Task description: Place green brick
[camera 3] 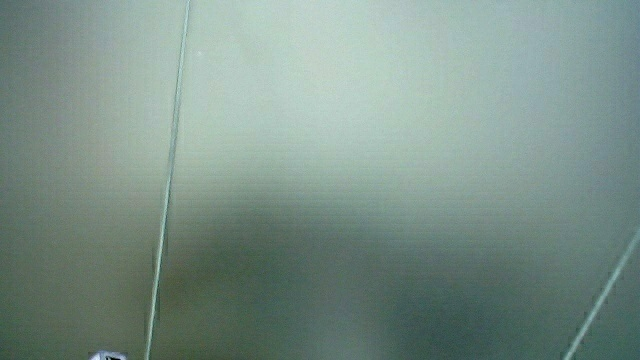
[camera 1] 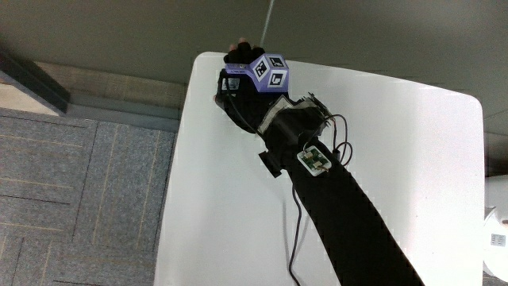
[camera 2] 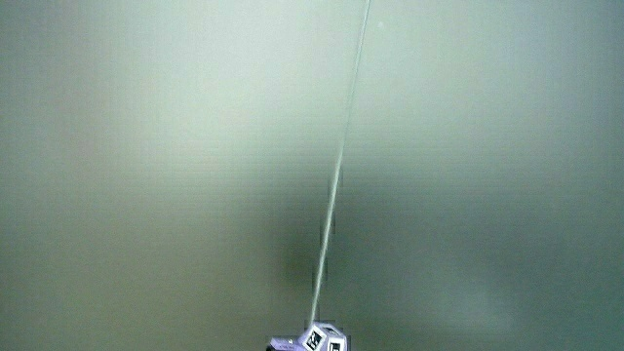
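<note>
1. In the main view, we see the hand (camera 1: 244,89) over the table (camera 1: 413,159) corner farthest from the person. Its patterned cube (camera 1: 267,73) and the forearm (camera 1: 349,214) hide its underside, so we cannot tell its grip or where the green brick is.
2. In both side views we get only a pale wall (camera 2: 468,146), with the cube cut off at the edge (camera 2: 318,341).

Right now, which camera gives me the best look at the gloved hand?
The main view: the hand shows from above at the table's corner farthest from the person, with its forearm. The side views show mostly pale wall; only the cube on the hand's back peeks in. No brick is visible.
</note>
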